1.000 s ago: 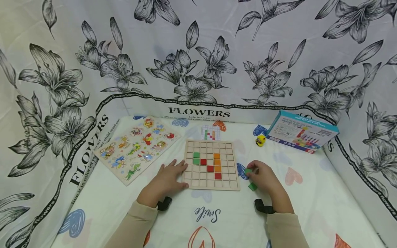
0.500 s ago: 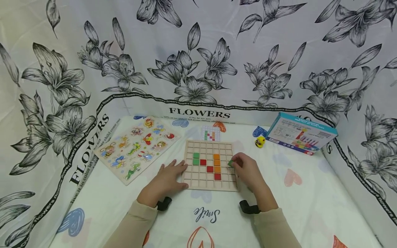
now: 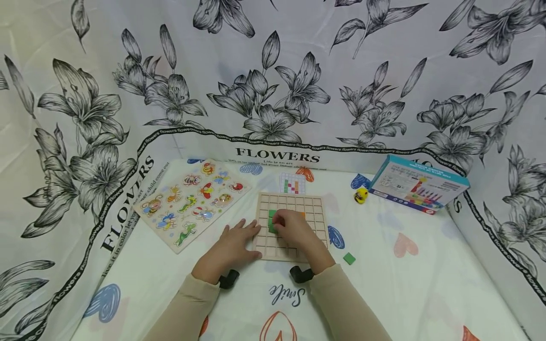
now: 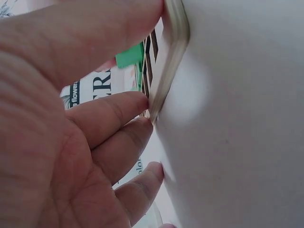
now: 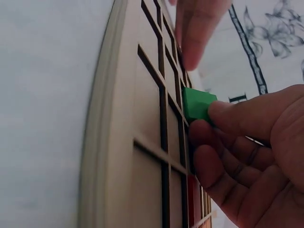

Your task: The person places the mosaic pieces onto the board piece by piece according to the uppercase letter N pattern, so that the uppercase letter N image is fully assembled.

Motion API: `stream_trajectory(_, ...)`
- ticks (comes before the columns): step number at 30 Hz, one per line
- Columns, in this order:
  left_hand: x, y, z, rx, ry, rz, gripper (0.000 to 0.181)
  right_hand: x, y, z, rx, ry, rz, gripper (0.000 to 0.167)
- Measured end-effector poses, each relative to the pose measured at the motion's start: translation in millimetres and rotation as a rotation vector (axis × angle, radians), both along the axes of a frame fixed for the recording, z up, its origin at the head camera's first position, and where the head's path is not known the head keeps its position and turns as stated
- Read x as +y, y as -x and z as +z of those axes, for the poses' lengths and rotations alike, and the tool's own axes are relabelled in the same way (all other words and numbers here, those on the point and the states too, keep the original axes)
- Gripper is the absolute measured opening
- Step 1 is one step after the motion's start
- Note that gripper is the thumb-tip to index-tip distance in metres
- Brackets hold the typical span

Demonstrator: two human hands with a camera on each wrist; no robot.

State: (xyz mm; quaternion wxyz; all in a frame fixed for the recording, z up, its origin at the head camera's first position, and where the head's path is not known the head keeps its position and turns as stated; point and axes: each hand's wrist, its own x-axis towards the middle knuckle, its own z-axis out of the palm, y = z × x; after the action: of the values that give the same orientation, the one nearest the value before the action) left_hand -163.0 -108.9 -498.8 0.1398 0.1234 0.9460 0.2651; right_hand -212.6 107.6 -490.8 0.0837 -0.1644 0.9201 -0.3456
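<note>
A wooden grid board lies in front of me, divided into square cells. Along its left edge rests my left hand, fingers spread, thumb and fingertips touching the rim. My right hand reaches over the board and pinches a green square tile between thumb and fingers, held against the grid in the right wrist view. Other green tiles are set just above it. An orange tile peeks out past the right hand, which hides most of the red tiles. A loose green tile lies on the cloth to the right.
Behind the board sits a small pattern card with coloured squares. An insect puzzle board lies at the left. To the back right are a small yellow toy and a toy box. Printed curtains surround the table.
My right hand has picked up a green tile from the cloth at the right and carried it left across the board to the green column. The left hand has stayed at the board's edge.
</note>
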Motion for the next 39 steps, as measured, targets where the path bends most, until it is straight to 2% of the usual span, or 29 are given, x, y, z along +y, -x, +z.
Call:
stream_trajectory(7,1.7,0.7,0.1,0.002,0.004,-0.007,0.081,-8,3.8,-1.3,-0.011,-0.04,-0.016,0.003)
stream_trajectory(12,1.0,1.0,-0.7,0.009,0.023,-0.004,0.081,-7,0.4,-1.3,-0.048,-0.05,0.013,0.004)
stream_trajectory(17,-0.6,2.0,-3.1,0.009,0.019,0.002,0.081,-7,-1.8,-1.2,-0.032,-0.065,0.035,0.006)
stream_trajectory(24,-2.7,2.8,-8.0,0.027,0.008,-0.023,0.081,-7,-5.1,-3.2,0.005,-0.105,0.05,0.014)
stream_trajectory(32,-0.2,1.8,-5.4,0.023,0.003,-0.021,0.081,4,-13.1,-0.2,-0.004,-0.061,-0.037,0.013)
stream_trajectory(36,1.3,0.4,-3.3,0.01,0.002,-0.008,0.081,28,-15.9,6.4,0.023,-0.023,-0.099,0.013)
stream_trajectory(39,2.1,-0.9,-1.6,0.0,0.003,0.004,0.082,52,-17.1,13.2,0.012,0.001,-0.138,0.014)
